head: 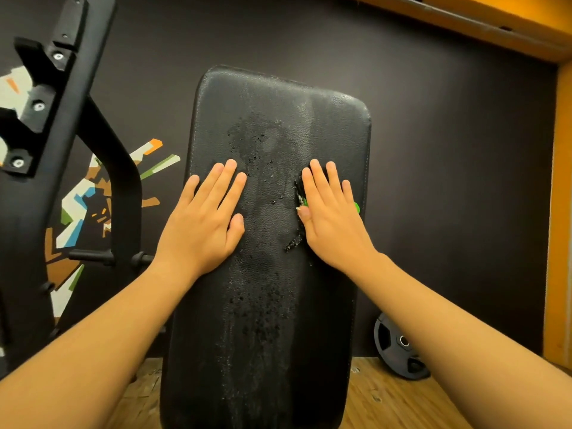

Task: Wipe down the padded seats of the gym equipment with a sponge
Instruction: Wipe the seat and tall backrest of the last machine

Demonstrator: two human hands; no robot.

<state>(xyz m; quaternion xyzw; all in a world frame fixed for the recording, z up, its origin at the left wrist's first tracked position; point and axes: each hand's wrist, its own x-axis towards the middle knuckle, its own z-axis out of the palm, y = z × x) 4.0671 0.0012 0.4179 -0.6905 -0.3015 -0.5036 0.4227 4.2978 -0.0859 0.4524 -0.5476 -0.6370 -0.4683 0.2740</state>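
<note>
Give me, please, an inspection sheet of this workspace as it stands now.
Surface: black padded bench pad, with wet streaks and droplets down its middle.
Job's things: green sponge, mostly hidden under the right hand, on the pad's right side.
Clutter: weight plate on the floor by the wall, right of the pad.
Hands: left hand flat on the pad's left side, fingers straight; right hand flat, fingers straight, pressing on the sponge.
Cables: nothing seen.
Surroundings: black metal rack frame at left; dark wall with a colourful mural; wooden floor.
</note>
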